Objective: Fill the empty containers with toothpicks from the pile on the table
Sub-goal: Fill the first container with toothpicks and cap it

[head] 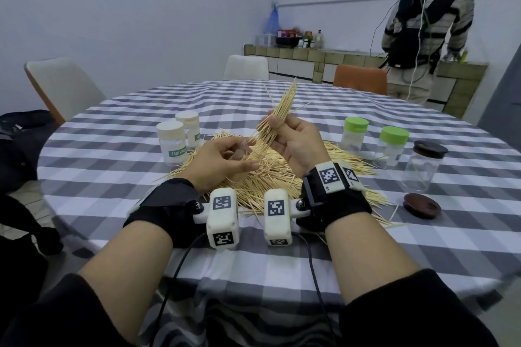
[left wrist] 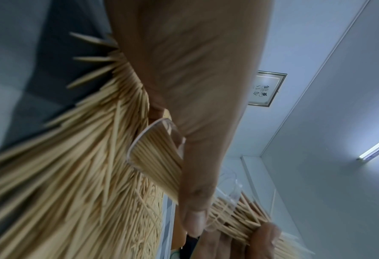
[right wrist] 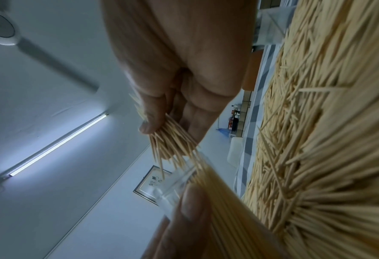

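Above the pile (head: pixel 270 177), the right hand (head: pixel 296 144) is clenching a bundle of toothpicks (head: pixel 277 118), thumb and fingers (right wrist: pixel 149 122) pinching its middle, tips fanning up and away. Just below those fingers, the left hand (head: pixel 222 162) is wrapping round a small clear jar (left wrist: pixel 157 149), tilted, already holding packed sticks; the bundle's lower end is meeting the jar mouth.

Risks, as a guess: the bundle is splayed and looks wider than the opening, so stray sticks could catch the rim and drop back on the pile. One or two are already sticking out sideways. Pushing hard could bend or snap sticks, or the smooth jar could slip in the left fingers.

Room: beyond the left fingers two white-lidded jars (head: pixel 172 144) are standing near the pile edge; off to the right of the right fingers, two green-lidded jars (head: pixel 355 135) and an open jar (head: pixel 423 169) with a dark lid (head: pixel 421 205) lying beside it. The space between hands and body over the worktop (head: pixel 423 256) is giving free room. The worktop edge is close to the wrists.
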